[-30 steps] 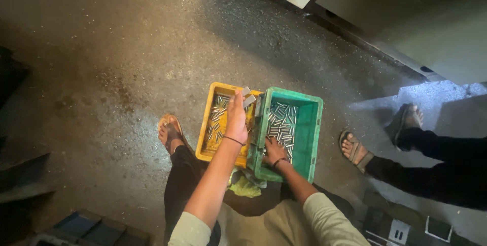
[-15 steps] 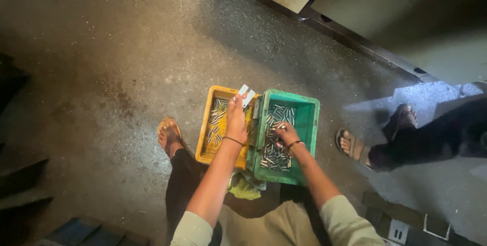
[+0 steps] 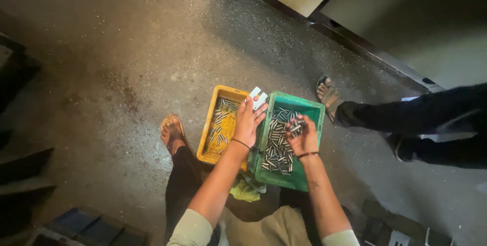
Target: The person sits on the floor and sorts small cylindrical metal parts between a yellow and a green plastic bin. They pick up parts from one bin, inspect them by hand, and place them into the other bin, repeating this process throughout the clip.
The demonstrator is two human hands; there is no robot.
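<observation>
Two plastic crates sit side by side on the floor between my feet. The yellow crate (image 3: 209, 139) on the left and the green crate (image 3: 299, 108) on the right both hold several small shiny metal pins. My left hand (image 3: 248, 124) rests over the seam between the crates and holds a small white card-like gauge (image 3: 257, 96) at its fingertips. Over the green crate, my right hand (image 3: 301, 135) is closed on a bunch of metal pins (image 3: 296, 126).
My left foot in a sandal (image 3: 171, 133) stands left of the yellow crate. Another person's sandalled foot (image 3: 326, 92) and dark trouser leg (image 3: 406, 116) reach in from the right. A yellow-green rag (image 3: 243, 191) lies under the crates. A cabinet base (image 3: 355, 38) runs along the top right.
My right hand has risen from the pins in the green crate with a bunch gripped. The other person's foot has stepped closer to the green crate. My left hand has stayed put.
</observation>
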